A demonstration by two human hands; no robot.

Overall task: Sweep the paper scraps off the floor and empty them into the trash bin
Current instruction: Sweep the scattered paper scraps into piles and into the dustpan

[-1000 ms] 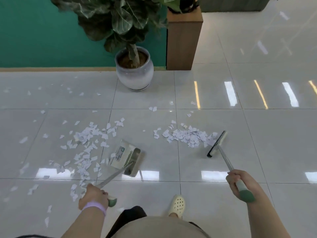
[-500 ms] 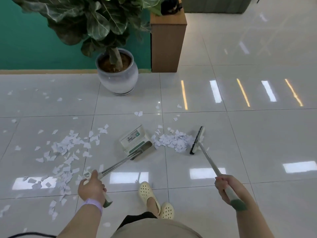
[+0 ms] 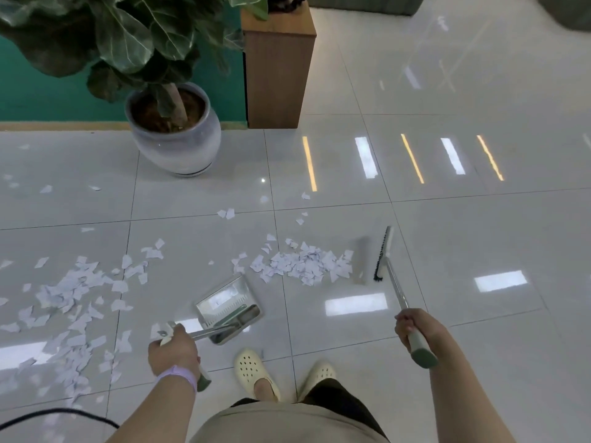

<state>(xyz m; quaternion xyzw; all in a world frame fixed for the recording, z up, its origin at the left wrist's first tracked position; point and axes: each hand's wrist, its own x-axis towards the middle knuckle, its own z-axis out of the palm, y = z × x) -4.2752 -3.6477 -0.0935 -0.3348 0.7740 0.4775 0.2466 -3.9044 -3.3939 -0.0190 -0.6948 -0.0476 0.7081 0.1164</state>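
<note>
White paper scraps lie on the glossy tile floor in two groups: a tight pile at centre and a wider scatter to the left. My right hand grips the handle of a broom whose dark-bristled head stands just right of the centre pile. My left hand holds the long handle of a metal dustpan, which sits on the floor below and left of that pile, its mouth facing it. No trash bin is in view.
A potted plant in a pale round pot stands against the green wall, beside a wooden cabinet. My feet in cream clogs are just behind the dustpan. A black cable crosses the floor at bottom left.
The broom head has drawn back to the right, away from the pile. The dustpan has slid back toward my feet, leaving a gap to the scraps. The view has shifted closer to the plant.
</note>
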